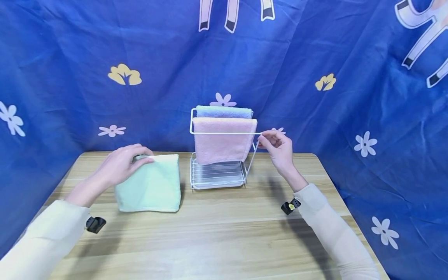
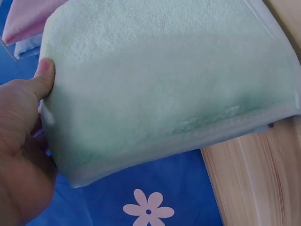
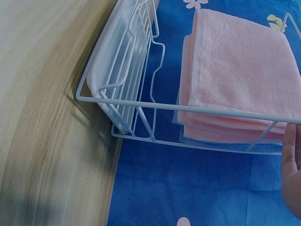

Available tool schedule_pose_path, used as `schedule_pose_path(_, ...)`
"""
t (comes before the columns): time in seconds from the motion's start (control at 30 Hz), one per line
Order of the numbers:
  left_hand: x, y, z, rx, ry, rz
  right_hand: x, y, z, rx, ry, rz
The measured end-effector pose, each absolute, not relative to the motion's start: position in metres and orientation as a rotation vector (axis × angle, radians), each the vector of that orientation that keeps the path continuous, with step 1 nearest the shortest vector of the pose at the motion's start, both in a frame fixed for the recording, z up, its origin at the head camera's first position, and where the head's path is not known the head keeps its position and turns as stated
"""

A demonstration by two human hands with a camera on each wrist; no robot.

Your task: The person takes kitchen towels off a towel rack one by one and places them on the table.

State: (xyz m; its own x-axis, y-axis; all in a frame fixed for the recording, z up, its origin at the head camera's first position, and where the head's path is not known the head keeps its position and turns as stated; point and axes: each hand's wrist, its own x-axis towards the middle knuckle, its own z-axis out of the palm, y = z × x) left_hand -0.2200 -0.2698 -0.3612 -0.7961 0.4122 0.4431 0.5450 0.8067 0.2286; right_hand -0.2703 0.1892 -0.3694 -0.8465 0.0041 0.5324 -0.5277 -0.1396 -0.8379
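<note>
At frame left, the left hand (image 1: 122, 165) pinches a folded mint-green terry towel (image 1: 150, 188); centre-right, the right hand (image 1: 280, 151) pinches a white wire-frame rack (image 1: 225, 133), which a sideways tug could tip.

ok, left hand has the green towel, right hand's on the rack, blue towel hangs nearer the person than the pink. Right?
No, that order's reversed: the head view shows the pink towel nearer, the blue towel behind it. Left hand does have the green towel, right hand is on the rack.
</note>
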Motion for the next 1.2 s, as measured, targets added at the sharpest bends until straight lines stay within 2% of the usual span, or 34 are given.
schedule_pose_path(0.77, -0.263, -0.262, -0.375, -0.635, -2.823, -0.56, -0.271, 0.189, -0.37, 0.608, -1.764, 2.04)
schedule_pose_path(1.2, -0.29, -0.264, -0.396, -0.578, -2.907, -0.579, -0.27, 0.188, -0.37, 0.612, -1.786, 2.008)
